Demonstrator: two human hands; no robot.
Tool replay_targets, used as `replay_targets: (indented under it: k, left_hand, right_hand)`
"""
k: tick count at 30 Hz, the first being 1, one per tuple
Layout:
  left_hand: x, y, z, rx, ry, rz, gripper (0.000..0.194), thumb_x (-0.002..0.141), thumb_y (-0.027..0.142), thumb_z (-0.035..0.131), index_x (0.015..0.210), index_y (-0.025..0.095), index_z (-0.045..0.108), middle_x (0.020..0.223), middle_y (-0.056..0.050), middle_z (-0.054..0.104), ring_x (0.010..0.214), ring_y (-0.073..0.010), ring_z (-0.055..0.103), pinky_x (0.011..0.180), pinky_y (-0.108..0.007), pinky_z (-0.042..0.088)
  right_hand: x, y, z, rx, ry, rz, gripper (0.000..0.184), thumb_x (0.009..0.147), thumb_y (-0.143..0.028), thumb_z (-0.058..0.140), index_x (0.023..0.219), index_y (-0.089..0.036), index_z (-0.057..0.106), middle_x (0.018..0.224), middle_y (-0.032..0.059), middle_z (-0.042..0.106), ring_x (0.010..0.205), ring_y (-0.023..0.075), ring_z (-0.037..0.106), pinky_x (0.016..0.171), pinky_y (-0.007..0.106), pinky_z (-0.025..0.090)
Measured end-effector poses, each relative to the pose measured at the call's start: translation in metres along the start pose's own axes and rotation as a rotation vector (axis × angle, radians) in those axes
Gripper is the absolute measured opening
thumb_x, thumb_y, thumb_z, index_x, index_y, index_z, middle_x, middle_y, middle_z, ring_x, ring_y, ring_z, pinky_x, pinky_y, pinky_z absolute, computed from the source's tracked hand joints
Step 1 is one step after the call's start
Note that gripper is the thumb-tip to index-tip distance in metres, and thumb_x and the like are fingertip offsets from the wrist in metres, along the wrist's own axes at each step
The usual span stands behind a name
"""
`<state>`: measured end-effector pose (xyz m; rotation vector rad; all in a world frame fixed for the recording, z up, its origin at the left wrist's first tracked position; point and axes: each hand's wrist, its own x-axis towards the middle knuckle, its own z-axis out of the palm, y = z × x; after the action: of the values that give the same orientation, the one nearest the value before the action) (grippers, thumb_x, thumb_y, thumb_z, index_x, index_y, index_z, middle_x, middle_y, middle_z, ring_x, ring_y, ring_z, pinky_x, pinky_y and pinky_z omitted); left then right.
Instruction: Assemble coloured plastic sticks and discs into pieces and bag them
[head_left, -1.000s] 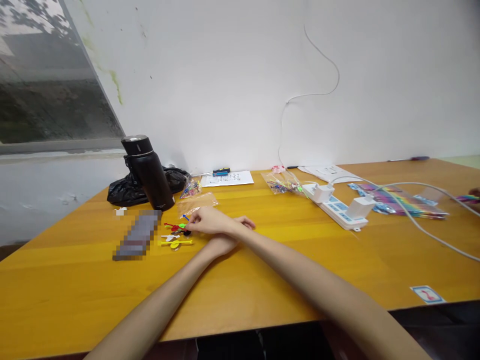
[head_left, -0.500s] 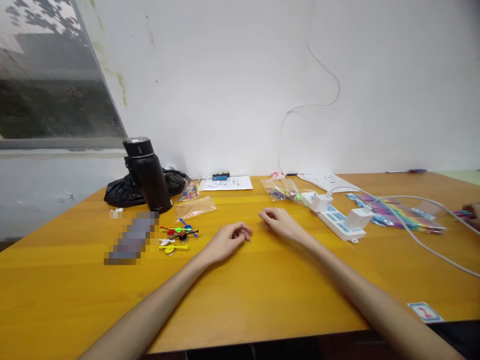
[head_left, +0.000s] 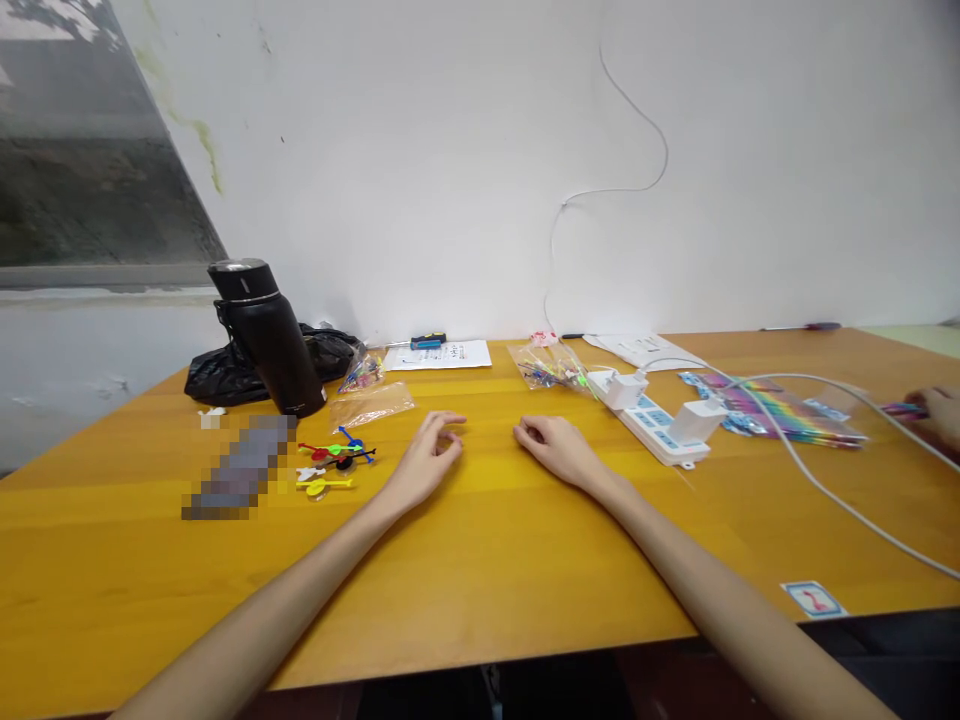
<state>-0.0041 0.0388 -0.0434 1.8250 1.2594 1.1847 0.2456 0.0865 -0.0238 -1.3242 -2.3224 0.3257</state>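
Both my forearms lie on the yellow wooden table [head_left: 487, 560]. My left hand [head_left: 426, 455] rests palm down near the middle, fingers loosely bent and apart, holding nothing. A small heap of coloured plastic picks [head_left: 334, 463] lies just left of it, not touched. My right hand [head_left: 553, 447] rests a little to the right, fingers loosely curved toward the left hand, with nothing in it. A clear little bag [head_left: 371, 405] lies beyond the left hand.
A black flask [head_left: 266, 335] and black bag [head_left: 225, 372] stand at the back left, beside a blurred flat item [head_left: 236, 465]. A bag of coloured pieces [head_left: 551, 368], a power strip [head_left: 652, 420] with cables, rainbow packets [head_left: 772, 410] and another person's hand [head_left: 937, 412] are to the right.
My right hand has drawn back from the coloured picks, uncrossing from over my left arm, and settled right of the left hand. The left hand's fingers have loosened a little.
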Motion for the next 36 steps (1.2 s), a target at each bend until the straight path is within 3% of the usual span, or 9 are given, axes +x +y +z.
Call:
replay_targets:
  k: [5,12,19,24,36]
  left_hand:
    - [0.005,-0.016,-0.001,-0.009,0.213,-0.065,0.040,0.084,0.020,0.055,0.124,0.023,0.054,0.141,-0.010,0.040,0.118,-0.0216,0.055,0.091,-0.035,0.051]
    - [0.011,-0.017,-0.012,0.035,0.389,-0.217,0.050,0.081,0.022,0.058,0.130,0.023,0.047,0.156,-0.013,0.019,0.144,-0.0278,0.032,0.109,-0.042,0.040]
    - [0.011,-0.012,-0.019,-0.029,0.441,-0.337,0.054,0.080,0.025,0.060,0.131,0.025,0.043,0.162,-0.013,0.011,0.153,-0.0298,0.014,0.117,-0.042,0.031]
    - [0.013,-0.015,-0.020,-0.037,0.438,-0.364,0.053,0.082,0.026,0.058,0.132,0.026,0.042,0.160,-0.013,0.019,0.152,-0.0298,0.017,0.119,-0.047,0.026]
    - [0.012,-0.010,-0.019,-0.157,0.432,-0.317,0.048,0.086,0.023,0.052,0.133,0.026,0.043,0.157,-0.010,0.036,0.143,-0.0261,0.041,0.115,-0.043,0.036]
  right_hand:
    - [-0.001,0.001,0.000,-0.006,-0.005,0.007,0.035,0.097,-0.039,0.044,0.071,-0.019,0.054,0.068,0.0026,0.062,0.063,0.0155,0.052,0.060,0.027,0.026]
    - [-0.001,-0.001,-0.001,-0.022,-0.001,0.001,0.033,0.097,-0.037,0.044,0.070,-0.020,0.051,0.069,0.0022,0.062,0.063,0.0150,0.052,0.059,0.028,0.025]
    - [0.000,0.001,0.000,-0.026,-0.008,-0.004,0.033,0.098,-0.037,0.044,0.072,-0.019,0.054,0.071,0.0035,0.064,0.065,0.0161,0.055,0.060,0.028,0.026]
    - [-0.002,0.000,-0.001,-0.018,-0.003,-0.008,0.032,0.097,-0.036,0.044,0.073,-0.019,0.055,0.072,0.0036,0.065,0.065,0.0162,0.055,0.060,0.028,0.027]
    - [-0.003,-0.002,-0.003,-0.023,-0.011,-0.011,0.031,0.097,-0.035,0.044,0.071,-0.020,0.053,0.070,0.0036,0.063,0.064,0.0159,0.054,0.060,0.028,0.025]
